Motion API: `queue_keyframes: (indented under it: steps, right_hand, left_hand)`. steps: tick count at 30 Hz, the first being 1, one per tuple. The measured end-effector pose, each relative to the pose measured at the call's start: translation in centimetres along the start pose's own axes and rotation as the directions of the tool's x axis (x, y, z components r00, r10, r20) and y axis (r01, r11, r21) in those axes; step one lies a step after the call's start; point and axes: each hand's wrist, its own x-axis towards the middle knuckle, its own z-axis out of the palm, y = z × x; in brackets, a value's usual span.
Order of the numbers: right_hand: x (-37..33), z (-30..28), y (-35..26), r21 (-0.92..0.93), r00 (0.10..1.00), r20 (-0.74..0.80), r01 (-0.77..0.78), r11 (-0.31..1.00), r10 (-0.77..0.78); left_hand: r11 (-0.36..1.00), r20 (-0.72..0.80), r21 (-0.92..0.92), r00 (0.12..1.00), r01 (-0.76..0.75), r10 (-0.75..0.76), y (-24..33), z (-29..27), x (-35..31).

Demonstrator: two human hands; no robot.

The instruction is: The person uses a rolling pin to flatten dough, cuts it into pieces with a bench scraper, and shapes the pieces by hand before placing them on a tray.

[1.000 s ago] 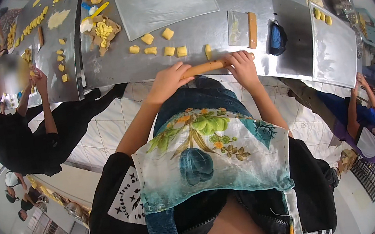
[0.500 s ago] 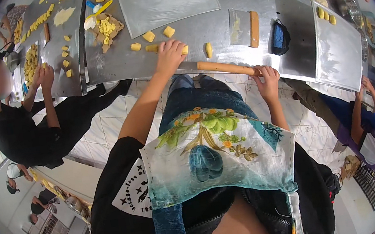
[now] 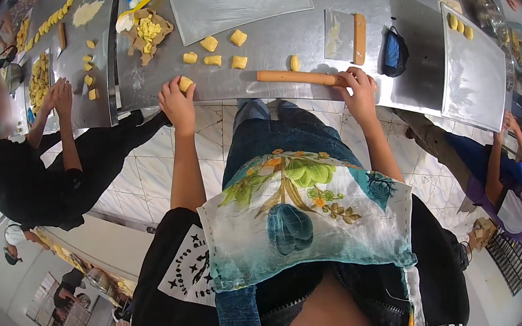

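At the front edge of the metal table, my left hand [image 3: 176,105] is closed round a piece of yellow dough [image 3: 185,83]. My right hand [image 3: 357,89] grips the right end of a wooden rolling pin [image 3: 296,78], which lies slantwise along the table edge. Several cut dough pieces [image 3: 212,60] are grouped between my hands, farther in. A single slimmer dough piece [image 3: 295,63] sits just beyond the rolling pin. To the right of it lies a dough scraper [image 3: 358,39] with a wooden handle and a flat blade.
A large metal tray [image 3: 240,1] lies at the back; another tray [image 3: 469,69] with dough pieces overhangs the right edge. Yellow bits on brown paper [image 3: 149,36] and a yellow spoon [image 3: 144,1] are back left. A blue-black pouch [image 3: 394,52] lies right. Co-workers stand on both sides.
My left hand has moved left and nearer, from among the dough pieces to the table edge, now holding one piece. My right hand and the rolling pin have shifted slightly left.
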Motion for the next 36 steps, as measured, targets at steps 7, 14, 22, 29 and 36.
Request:
queue_keyframes:
  steps: [7,14,22,29,36]
  right_hand:
    - [1.4,0.7,-0.1,-0.016,0.994,0.097,0.043,0.999,-0.041]
    - [0.6,1.3,0.7,0.0,0.993,0.112,-0.025,1.0,0.025]
    - [1.3,1.9,0.0,-0.055,1.0,-0.027,-0.001,0.999,-0.001]
    - [1.4,3.1,-0.2,-0.159,0.999,-0.045,-0.018,0.987,0.011]
    - [1.3,3.6,-0.4,-0.203,0.992,-0.124,0.009,0.979,-0.034]
  left_hand:
    - [0.833,0.397,-0.429,0.756,-0.349,0.521,11.4,-0.4,-3.3]
    - [0.769,0.312,-0.298,0.704,-0.565,0.638,13.5,1.5,-7.2]
    - [0.764,0.3,-0.247,0.703,-0.596,0.645,14.2,2.4,-5.9]
    - [0.737,0.261,-0.217,0.689,-0.64,0.676,15.1,3.2,-4.3]
    - [0.744,0.269,-0.198,0.695,-0.638,0.667,15.7,3.9,-3.2]
